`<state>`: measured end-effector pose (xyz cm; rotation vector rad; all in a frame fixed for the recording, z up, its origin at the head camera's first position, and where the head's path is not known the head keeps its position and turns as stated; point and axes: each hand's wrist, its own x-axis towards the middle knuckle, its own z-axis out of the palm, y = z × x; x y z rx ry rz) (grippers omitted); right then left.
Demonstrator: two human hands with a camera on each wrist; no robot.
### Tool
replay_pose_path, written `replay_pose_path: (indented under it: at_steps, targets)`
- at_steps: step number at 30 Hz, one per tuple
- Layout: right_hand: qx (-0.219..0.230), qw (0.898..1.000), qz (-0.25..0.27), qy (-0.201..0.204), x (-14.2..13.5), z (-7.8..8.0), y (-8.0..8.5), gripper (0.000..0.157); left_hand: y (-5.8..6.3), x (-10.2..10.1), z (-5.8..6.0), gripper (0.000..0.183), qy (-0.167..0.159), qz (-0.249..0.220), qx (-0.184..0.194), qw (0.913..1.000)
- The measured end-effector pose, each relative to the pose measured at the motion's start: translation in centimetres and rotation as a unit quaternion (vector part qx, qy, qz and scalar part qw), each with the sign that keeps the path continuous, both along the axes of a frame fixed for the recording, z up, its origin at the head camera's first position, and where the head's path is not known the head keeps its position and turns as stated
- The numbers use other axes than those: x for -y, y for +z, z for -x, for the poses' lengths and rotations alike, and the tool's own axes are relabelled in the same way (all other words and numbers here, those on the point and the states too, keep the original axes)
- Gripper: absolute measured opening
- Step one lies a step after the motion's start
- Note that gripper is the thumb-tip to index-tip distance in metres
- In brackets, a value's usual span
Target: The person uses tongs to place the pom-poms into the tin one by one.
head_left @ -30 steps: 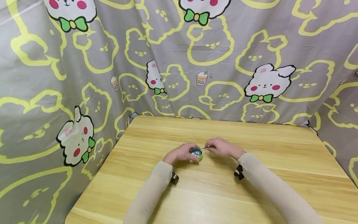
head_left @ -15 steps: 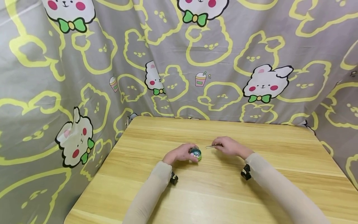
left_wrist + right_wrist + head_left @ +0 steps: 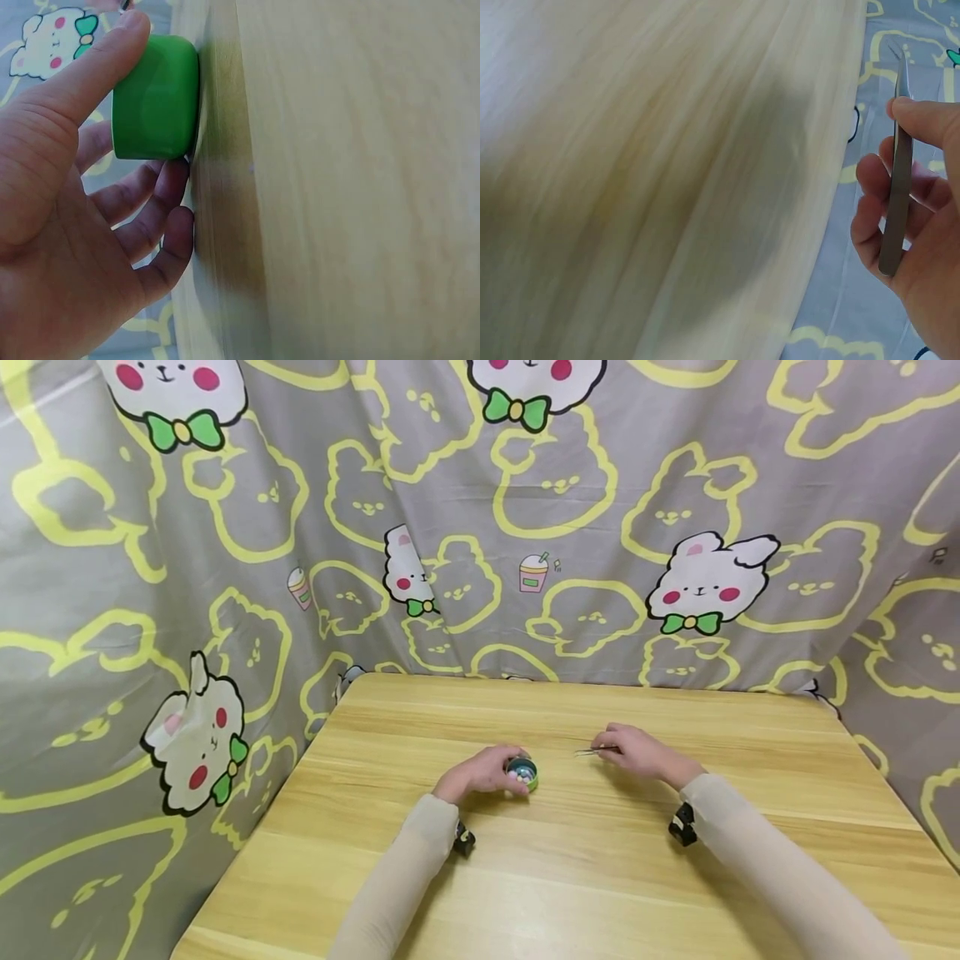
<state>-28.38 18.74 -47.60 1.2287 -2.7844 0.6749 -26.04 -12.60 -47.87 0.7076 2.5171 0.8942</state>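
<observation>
A small round green tin (image 3: pixel 156 97) stands on the wooden table, with several small pale, bead-like pieces (image 3: pixel 522 774) inside it in the head view. My left hand (image 3: pixel 486 772) holds the tin from its left side, thumb on the near wall and fingers curled behind it. Off to the right, my right hand (image 3: pixel 636 752) pinches metal tweezers (image 3: pixel 898 187) between thumb and forefinger. In the right wrist view the slim tips stand slightly apart with nothing between them. They point left toward the tin in the head view, a short gap away from it.
The wood-grain table (image 3: pixel 570 877) spreads out around both hands. A grey curtain (image 3: pixel 450 485) printed with yellow outlines and white rabbits hangs along its back and sides. Black wrist cameras (image 3: pixel 682 825) hang below the sleeves.
My right hand has drawn the tweezers away from the tin's rim, out to the right. The left hand keeps its hold on the tin in place; the head view has shifted slightly.
</observation>
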Motion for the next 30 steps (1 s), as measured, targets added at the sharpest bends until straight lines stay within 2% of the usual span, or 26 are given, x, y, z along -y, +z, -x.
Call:
replay_pose_path:
  at_steps: [8, 16, 24, 30]
  targets:
    - [0.001, 1.000, -0.011, -0.001, -1.0, -0.3, -0.6, 0.012, 0.0, 0.1, -0.1, 0.059, -0.001, 0.004, 0.000, 1.0000]
    - [-0.008, 0.999, -0.027, 0.016, -1.2, -0.4, -1.5, 0.010, 0.2, 0.0, -0.2, 0.060, -0.003, 0.006, 0.003, 1.0000]
    - [-0.012, 0.999, -0.017, 0.029, -1.1, -0.5, -2.2, 0.009, 0.2, -0.2, -0.1, 0.059, -0.009, 0.011, 0.001, 0.9999]
    - [-0.007, 1.000, -0.011, 0.027, -1.1, -0.4, -2.5, 0.010, 0.1, -0.2, 0.1, 0.058, -0.014, -0.003, 0.001, 0.9999]
